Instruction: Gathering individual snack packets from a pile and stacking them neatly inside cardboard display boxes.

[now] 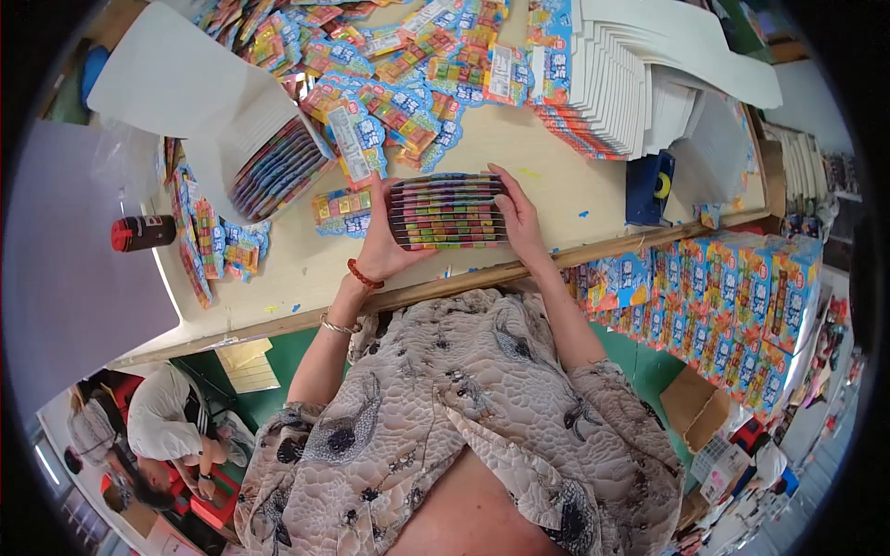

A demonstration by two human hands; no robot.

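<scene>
A stack of colourful flat packets (447,211) is gripped between my two hands over the table's near edge, its layered edges facing up. My left hand (382,243) closes on the stack's left end, and my right hand (522,222) presses its right end. To the left, an open white box (246,120) lies tilted with a row of similar packets (281,171) inside. A single packet (343,211) lies flat just left of my left hand. Beyond my hands, loose blue and yellow packets (403,116) are heaped across the table.
Nested white boxes (603,79) stand at the far right, near a blue tape dispenser (649,188). A dark red jar (143,233) is at the left. Stacked filled boxes (714,306) rise right of the wooden table edge (417,295). Another person (171,417) sits at lower left.
</scene>
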